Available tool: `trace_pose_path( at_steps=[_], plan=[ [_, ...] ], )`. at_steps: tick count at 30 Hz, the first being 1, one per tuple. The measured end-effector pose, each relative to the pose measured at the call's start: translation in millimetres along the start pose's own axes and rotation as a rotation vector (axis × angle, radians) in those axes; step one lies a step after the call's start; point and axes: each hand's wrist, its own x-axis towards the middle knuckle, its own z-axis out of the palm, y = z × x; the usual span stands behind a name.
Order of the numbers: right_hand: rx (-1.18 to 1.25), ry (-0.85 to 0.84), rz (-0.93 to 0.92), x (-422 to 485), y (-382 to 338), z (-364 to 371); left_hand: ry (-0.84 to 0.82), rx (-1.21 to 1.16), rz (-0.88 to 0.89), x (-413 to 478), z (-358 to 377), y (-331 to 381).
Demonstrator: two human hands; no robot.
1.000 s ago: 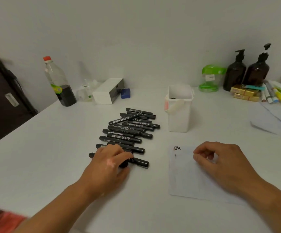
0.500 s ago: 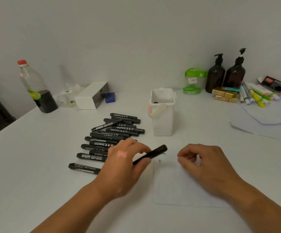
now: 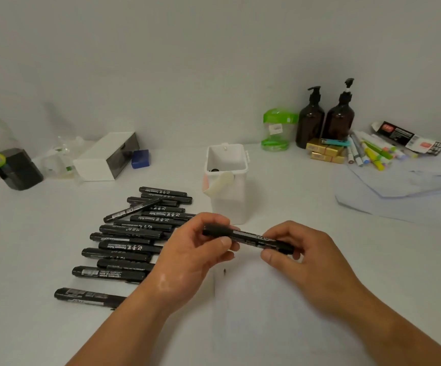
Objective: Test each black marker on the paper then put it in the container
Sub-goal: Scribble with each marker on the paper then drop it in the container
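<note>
Head view, white container (image 3: 228, 199) with a dark item inside, left hand (image 3: 190, 260) and right hand (image 3: 304, 257) each pinching black marker (image 3: 251, 237)

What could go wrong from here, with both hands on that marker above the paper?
Pulling the cap off the held marker with a jerk could send the left hand back into the marker pile, scattering it. The uncapped tip might also smear fingers or overshoot the paper onto the white table.
</note>
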Motion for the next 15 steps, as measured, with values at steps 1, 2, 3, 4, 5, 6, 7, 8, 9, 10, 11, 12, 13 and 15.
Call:
trace_pose_path(
  at_steps=[1, 2, 3, 4, 5, 6, 7, 8, 9, 10, 11, 12, 13, 15],
  plan=[
    [0.004, 0.002, 0.009, 1, 1, -2, 0.012, 0.073, 0.014, -1, -5, 2],
    [0.016, 0.005, 0.018, 2, 3, -3, 0.029, 0.193, 0.027, -2, -9, 4],
    [0.037, 0.004, 0.031, 3, 4, -3, 0.044, 0.342, 0.040, -3, -12, 5],
    [0.063, 0.002, 0.039, 3, 4, -3, 0.047, 0.501, 0.056, -5, -14, 6],
    [0.091, 0.000, 0.052, 3, 4, -2, 0.034, 0.659, 0.081, -8, -14, 5],
    [0.123, -0.001, 0.065, 3, 3, -2, 0.018, 0.812, 0.124, -10, -14, 4],
    [0.157, -0.004, 0.078, 3, 1, -1, 0.002, 0.943, 0.183, -13, -12, 2],
    [0.189, -0.009, 0.084, 3, -2, 0, -0.026, 1.034, 0.241, -14, -9, 1],
    [0.221, -0.016, 0.087, 2, -5, 2, -0.068, 1.088, 0.285, -14, -5, -2],
    [0.256, -0.024, 0.089, 2, -8, 3, -0.112, 1.118, 0.310, -14, -1, -4],
    [0.296, -0.033, 0.093, 1, -10, 4, -0.143, 1.130, 0.317, -15, 3, -5],
    [0.344, -0.043, 0.097, 0, -13, 6, -0.160, 1.125, 0.317, -15, 6, -5],
    [0.397, -0.057, 0.102, -1, -15, 8, -0.167, 1.113, 0.315, -16, 9, -6],
    [0.479, -0.090, 0.115, -2, -17, 13, -0.178, 1.079, 0.307, -18, 12, -8]
  ],
)
